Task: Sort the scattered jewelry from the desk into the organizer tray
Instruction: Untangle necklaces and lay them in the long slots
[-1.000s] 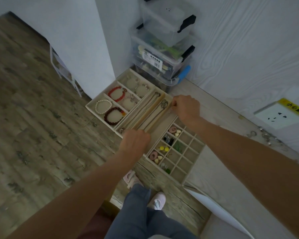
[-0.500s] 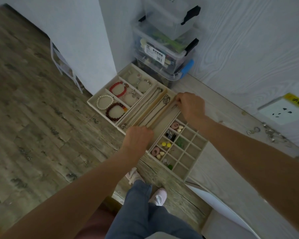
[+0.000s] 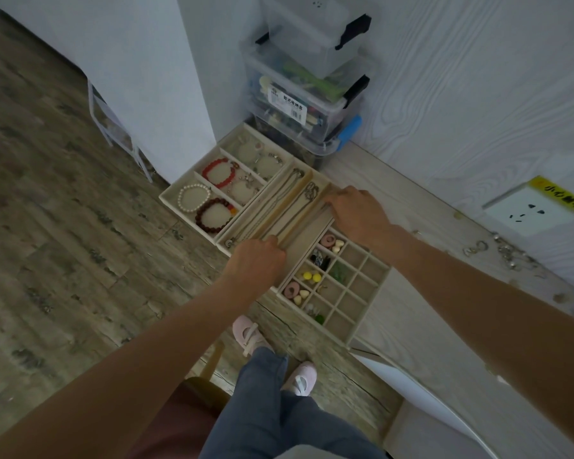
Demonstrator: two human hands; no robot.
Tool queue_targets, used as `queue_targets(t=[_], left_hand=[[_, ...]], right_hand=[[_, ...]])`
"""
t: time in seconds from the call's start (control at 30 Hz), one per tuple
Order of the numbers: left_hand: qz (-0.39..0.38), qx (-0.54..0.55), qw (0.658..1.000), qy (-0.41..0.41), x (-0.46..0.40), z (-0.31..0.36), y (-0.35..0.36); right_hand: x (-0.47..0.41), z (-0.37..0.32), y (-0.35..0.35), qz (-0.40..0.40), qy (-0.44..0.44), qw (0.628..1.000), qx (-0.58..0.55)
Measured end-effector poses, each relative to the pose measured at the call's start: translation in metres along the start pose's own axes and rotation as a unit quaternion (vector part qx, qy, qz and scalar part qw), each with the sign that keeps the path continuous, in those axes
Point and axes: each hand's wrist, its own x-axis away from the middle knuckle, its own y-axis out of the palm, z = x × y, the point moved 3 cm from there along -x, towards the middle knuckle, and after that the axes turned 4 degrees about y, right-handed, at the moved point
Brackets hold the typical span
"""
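The pale wood-grain worktop (image 3: 421, 313) is carrying the beige felt organizer tray (image 3: 368, 304), whose long-channel section is sitting between the bracelet compartments and the small-cell grid. Compared with one second ago, both hands are occupying almost the same positions over the rightmost long channel, so the necklace chain (image 3: 304, 216) being laid there is judged nearly seated. The left hand (image 3: 256, 261) is curled at the near end; the right hand (image 3: 358, 212) is pinching at the far end. Loose silver jewelry (image 3: 501, 248) is lying near the wall, unsorted. The stacked clear plastic boxes (image 3: 307, 94) are carrying a white label (image 3: 287, 103); the yellow sticker (image 3: 559, 193) print is unreadable.
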Motion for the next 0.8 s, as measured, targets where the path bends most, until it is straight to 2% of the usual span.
queue_targets(t=[0.43, 0.8], left_hand=[[-0.023, -0.022, 0.999, 0.009, -0.007, -0.008, -0.002], [-0.036, -0.037, 0.999, 0.015, -0.004, -0.001, -0.006]], right_hand=[[0.001, -0.005, -0.002, -0.023, 0.003, 0.999, 0.023], [0.002, -0.01, 0.006, -0.008, -0.001, 1.0, 0.024]])
